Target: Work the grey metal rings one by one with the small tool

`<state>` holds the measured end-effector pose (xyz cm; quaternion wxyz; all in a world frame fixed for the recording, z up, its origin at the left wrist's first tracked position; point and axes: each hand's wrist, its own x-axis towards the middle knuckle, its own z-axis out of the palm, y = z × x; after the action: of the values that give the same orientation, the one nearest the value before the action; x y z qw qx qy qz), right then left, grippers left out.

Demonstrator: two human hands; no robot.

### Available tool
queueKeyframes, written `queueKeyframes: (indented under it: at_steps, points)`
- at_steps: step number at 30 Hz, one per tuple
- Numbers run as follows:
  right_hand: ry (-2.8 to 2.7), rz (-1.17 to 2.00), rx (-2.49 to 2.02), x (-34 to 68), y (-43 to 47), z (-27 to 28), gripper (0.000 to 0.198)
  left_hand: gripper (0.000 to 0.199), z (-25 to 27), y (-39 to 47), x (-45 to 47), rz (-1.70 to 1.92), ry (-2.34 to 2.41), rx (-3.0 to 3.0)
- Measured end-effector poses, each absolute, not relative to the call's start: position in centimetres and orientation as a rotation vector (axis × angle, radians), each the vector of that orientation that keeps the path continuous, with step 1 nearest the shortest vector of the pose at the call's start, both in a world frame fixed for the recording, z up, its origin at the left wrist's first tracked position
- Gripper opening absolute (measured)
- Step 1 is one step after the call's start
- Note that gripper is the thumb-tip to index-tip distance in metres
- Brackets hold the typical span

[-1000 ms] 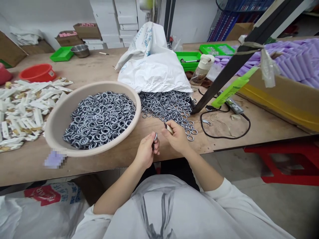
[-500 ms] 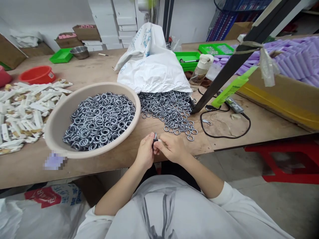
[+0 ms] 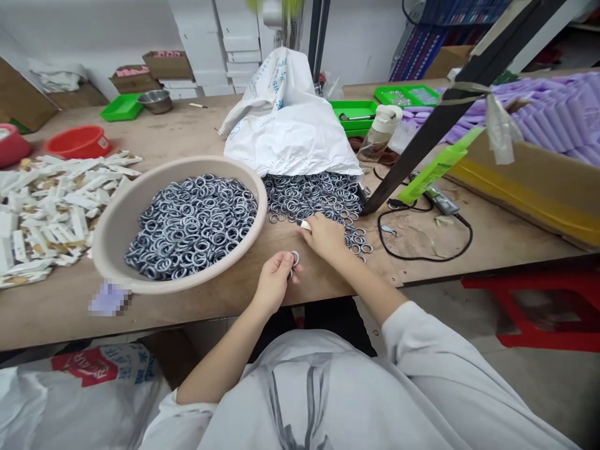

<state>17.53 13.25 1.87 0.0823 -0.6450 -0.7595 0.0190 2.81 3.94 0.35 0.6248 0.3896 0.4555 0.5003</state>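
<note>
Well, the left hand (image 3: 275, 281) pinches a ring (image 3: 297, 256); apart from it, the right hand (image 3: 327, 237) grips some small pale tool (image 3: 305, 225), mostly hidden. Left of both, a tub (image 3: 111, 247) holds plenty; beyond, a loose heap (image 3: 312, 195) seems left to do.

A shiny grey ring (image 3: 297, 257) is pinched in the left hand (image 3: 275, 278), and a small white, dark-tipped tool (image 3: 305, 225), partly hidden, is gripped in the right hand (image 3: 328, 237) beside loose grey rings (image 3: 314, 192).
</note>
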Motion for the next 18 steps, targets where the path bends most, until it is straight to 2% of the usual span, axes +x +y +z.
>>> queueKeyframes:
  at_steps: [4,10,18]
  points:
    - [-2.398,-0.01,-1.958,16.2,15.2,1.4,0.029,0.048,0.5,4.6,1.9,1.132,1.043,0.771]
    - [-2.399,-0.05,-1.965,16.5,15.4,0.9,0.03,0.037,0.3,4.6,1.5,1.103,1.026,0.534]
    - [-2.458,-0.022,-1.885,17.6,15.4,1.5,0.028,0.048,0.3,4.5,1.7,1.082,0.995,0.52]
